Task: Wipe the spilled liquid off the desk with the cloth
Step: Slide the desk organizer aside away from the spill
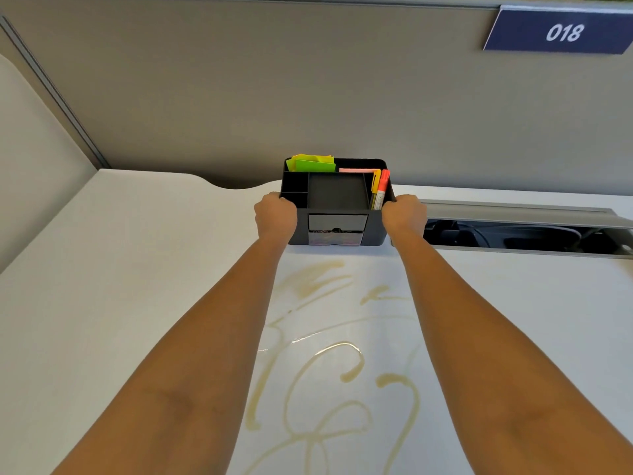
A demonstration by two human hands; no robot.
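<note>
Brownish spilled liquid (329, 371) runs in loops and streaks across the white desk (102, 286), between my two forearms. At the back of the desk stands a black desk organizer (337, 200) holding green and yellow sticky notes, an orange marker and small drawers. My left hand (275, 216) grips its left side. My right hand (404, 216) grips its right side. Both arms are stretched out forward. No cloth is in view.
A grey partition wall (308, 97) rises right behind the organizer, with a blue sign (561, 32) reading 018 at the upper right. An open cable tray (513, 231) with its lid raised lies in the desk to the right of the organizer.
</note>
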